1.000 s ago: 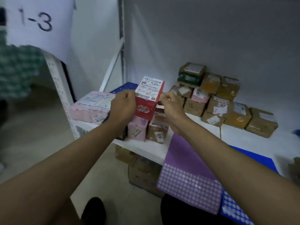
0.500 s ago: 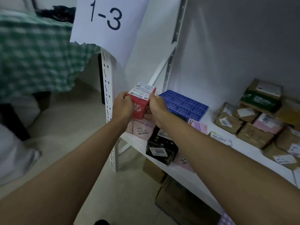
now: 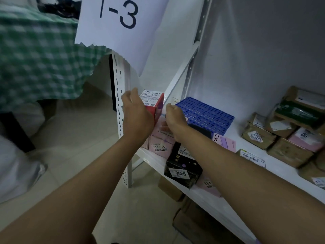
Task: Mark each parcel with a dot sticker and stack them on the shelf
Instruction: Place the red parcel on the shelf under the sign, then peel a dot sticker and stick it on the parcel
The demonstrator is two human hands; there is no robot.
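Red parcel is getting stacked on the pink boxes, left hand gripping it, right hand curled alongside (can't tell what it's holding), next it's probably needing a level set-down

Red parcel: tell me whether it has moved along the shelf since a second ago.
Yes. The red parcel has gone left, from near the brown parcels to the shelf's end post, above the pink parcels.

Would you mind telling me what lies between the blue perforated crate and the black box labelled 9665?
In the head view, the person's right forearm crosses between the blue crate and the black box.
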